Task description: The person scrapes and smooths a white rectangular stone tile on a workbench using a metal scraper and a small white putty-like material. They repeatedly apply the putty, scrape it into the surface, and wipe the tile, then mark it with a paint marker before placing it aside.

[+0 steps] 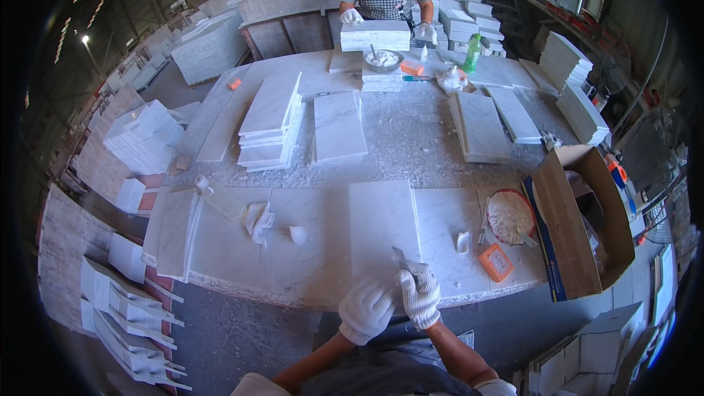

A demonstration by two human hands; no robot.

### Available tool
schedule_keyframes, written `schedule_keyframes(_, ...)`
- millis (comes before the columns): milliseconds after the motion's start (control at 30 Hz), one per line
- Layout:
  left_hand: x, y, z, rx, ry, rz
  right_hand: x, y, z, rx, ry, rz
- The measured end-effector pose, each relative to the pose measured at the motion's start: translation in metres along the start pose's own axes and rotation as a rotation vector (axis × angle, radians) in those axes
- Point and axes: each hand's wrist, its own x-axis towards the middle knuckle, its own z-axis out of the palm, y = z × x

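Note:
A white marble tile (383, 224) lies at the table's near side, on top of at least one more. My right hand (421, 301), in a white knitted glove, closes around a small putty knife (408, 264) whose blade points up and left over the tile's near right corner. My left hand (367, 311), gloved too, is beside it at the tile's near edge; its fingers blur together, so their grip is unclear. To the right are an orange box (496, 262), a red-rimmed bowl of white paste (510, 217) and a small crumpled white piece (462, 242).
An open cardboard box (579, 227) stands at the table's right end. Left are a clear bottle (218, 198), a rag (259, 224) and a white lump (297, 235). Stacked tiles (270, 121) stand farther back. Across the table, a gloved person stands behind a tile stack (375, 35).

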Motion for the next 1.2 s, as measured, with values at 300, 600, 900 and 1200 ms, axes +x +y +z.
schedule_keyframes(300,-0.013,-0.006,0.011,-0.009,-0.004,-0.034,0.001,-0.001,0.0,0.03,-0.007,0.031)
schedule_keyframes(600,-0.006,-0.003,0.007,0.009,0.007,-0.019,0.001,-0.002,-0.001,0.008,0.0,0.003)
schedule_keyframes(900,0.006,0.004,-0.003,0.018,0.015,-0.007,0.002,-0.004,-0.001,0.021,0.009,0.002)
schedule_keyframes(1200,0.005,0.002,-0.001,0.016,0.025,0.009,0.001,-0.005,-0.002,0.043,0.001,0.006)
